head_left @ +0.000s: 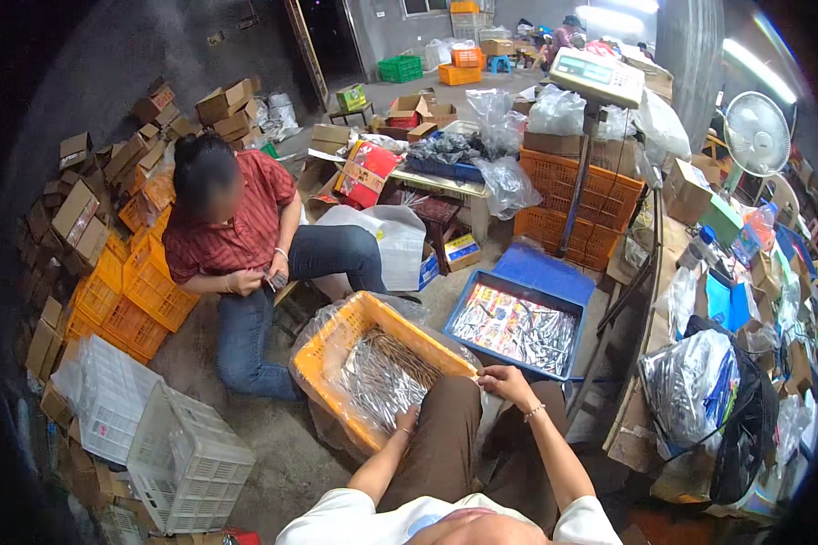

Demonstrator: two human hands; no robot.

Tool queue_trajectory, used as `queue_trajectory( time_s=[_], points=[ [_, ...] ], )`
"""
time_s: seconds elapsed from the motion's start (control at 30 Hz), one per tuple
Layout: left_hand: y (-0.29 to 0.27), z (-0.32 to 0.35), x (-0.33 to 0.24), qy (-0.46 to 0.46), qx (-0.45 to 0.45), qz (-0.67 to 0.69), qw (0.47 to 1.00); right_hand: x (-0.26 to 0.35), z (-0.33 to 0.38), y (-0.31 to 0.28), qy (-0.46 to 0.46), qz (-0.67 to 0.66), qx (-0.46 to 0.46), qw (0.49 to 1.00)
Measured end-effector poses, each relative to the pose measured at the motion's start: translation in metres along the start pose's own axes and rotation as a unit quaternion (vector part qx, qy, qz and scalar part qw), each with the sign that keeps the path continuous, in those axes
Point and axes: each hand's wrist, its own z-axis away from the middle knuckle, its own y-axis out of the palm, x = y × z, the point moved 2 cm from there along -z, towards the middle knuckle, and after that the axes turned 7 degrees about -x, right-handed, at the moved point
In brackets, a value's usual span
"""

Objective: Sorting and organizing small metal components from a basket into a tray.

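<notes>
Low in front of me stands a yellow plastic crate (322,352) lined with clear plastic. Inside it lie many slim silvery metal pieces (379,386), with a brownish bundle of similar thin pieces (395,354) along the far right side. My left hand (408,420) reaches over the crate's near edge to the silvery pieces; its fingers are mostly hidden. Beside my knee, at the crate's right corner, my right hand (507,385) has its fingers pinched together; what is between them is too small to name. To its upper right sits a blue tray (573,350) holding shiny pieces and colourful printed cards.
A co-worker in a red shirt (245,195) sits at the left, handling a small item. Pale empty-looking crates (195,459), orange crates (159,277) and cartons crowd the left. A cluttered table (650,391) borders the right; a scale (598,77) stands behind the blue tray.
</notes>
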Motion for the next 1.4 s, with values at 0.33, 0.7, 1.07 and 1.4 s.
queue_trajectory(
  time_s=[0.33, 0.7, 1.07, 1.4],
  points=[
    [-0.054, 0.049, -0.123, -0.004, 0.175, 0.252, 0.952, 0.009, 0.026, 0.003, 0.019, -0.109, 0.026, 0.993],
    [-0.123, 0.166, -0.208, -0.018, 0.342, 0.324, 0.882, 0.051, 0.051, 0.025, -0.057, -0.161, 0.030, 0.985],
    [-0.100, 0.262, -0.209, -0.079, 0.526, 0.277, 0.800, 0.086, 0.090, 0.030, -0.037, -0.313, 0.039, 0.948],
    [-0.091, 0.274, -0.186, -0.164, 0.536, 0.284, 0.778, 0.079, 0.111, 0.040, 0.034, -0.383, 0.105, 0.917]
  ],
)
